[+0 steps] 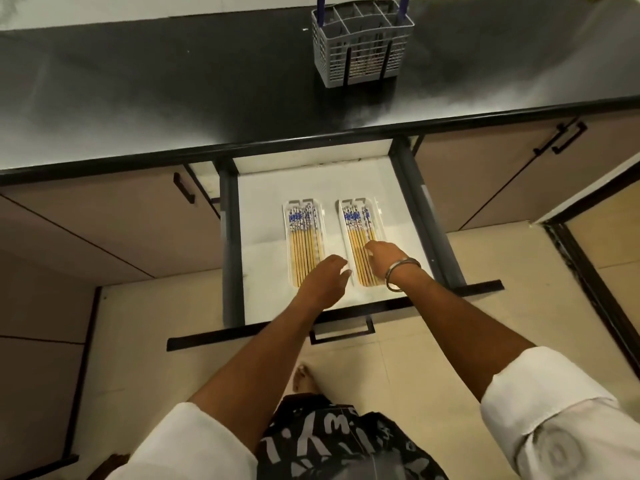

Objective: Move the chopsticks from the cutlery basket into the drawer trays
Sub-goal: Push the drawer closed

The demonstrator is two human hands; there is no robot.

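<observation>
The left hand point(325, 278) hovered loosely curled, holding nothing, beside the left tray point(304, 244) of chopsticks point(302, 251). The right hand point(384, 258) rested on the right tray point(360, 244); its grip could not be told. A careless nudge might scatter them.

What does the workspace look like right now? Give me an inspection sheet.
Surface: black countertop; open drawer below, white-lined.
Job's things: grey cutlery basket upright on countertop, contents unclear; left tray and right tray hold chopsticks side by side.
Clutter: nothing seen.
Hands: left hand open between trays; right hand on right tray's chopsticks, grip unclear.
Cables: nothing seen.
Surroundings: cabinet doors, tiled floor.
</observation>
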